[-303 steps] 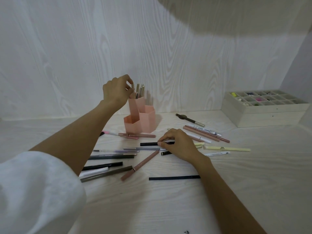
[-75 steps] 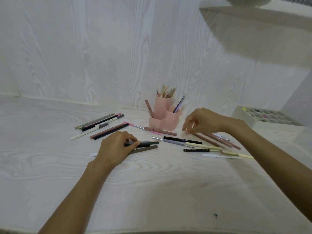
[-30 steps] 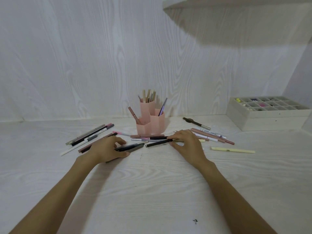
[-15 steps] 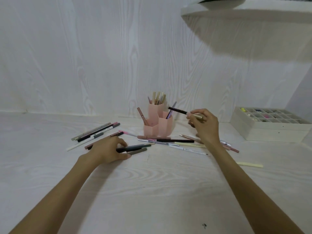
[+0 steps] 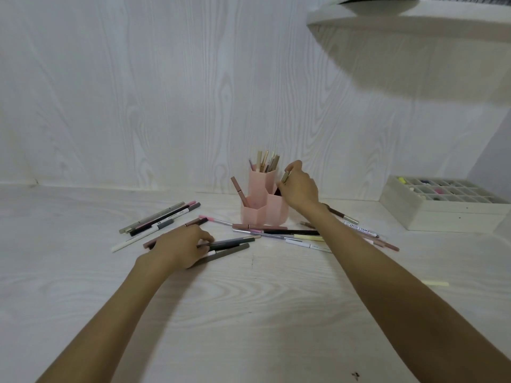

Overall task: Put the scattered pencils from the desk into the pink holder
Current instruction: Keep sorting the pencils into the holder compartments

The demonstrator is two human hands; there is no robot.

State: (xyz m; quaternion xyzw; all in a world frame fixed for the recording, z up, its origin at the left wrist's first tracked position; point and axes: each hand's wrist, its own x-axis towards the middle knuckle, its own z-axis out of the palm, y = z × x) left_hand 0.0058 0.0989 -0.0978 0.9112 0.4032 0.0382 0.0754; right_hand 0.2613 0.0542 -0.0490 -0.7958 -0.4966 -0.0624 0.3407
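The pink holder (image 5: 261, 208) stands at the back of the desk, its tall cell filled with several pencils and one brown pencil leaning in the low front cell. My right hand (image 5: 300, 189) is over the holder's right cell and pinches a dark pencil (image 5: 284, 178) whose lower end is down inside that cell. My left hand (image 5: 182, 246) rests on the desk and grips a bundle of grey pencils (image 5: 232, 244). More pencils lie scattered to the left (image 5: 159, 219) and in front of the holder (image 5: 290, 233).
A white compartment box (image 5: 442, 205) with small items sits at the back right. A shelf (image 5: 414, 17) overhangs the upper right. A pale yellow pencil (image 5: 437, 283) lies alone at the right. The wall runs close behind the holder.
My right hand has carried the dark pencil from beside the holder to over its right cell and tipped it down into it. My left hand stays on the grey pencils.
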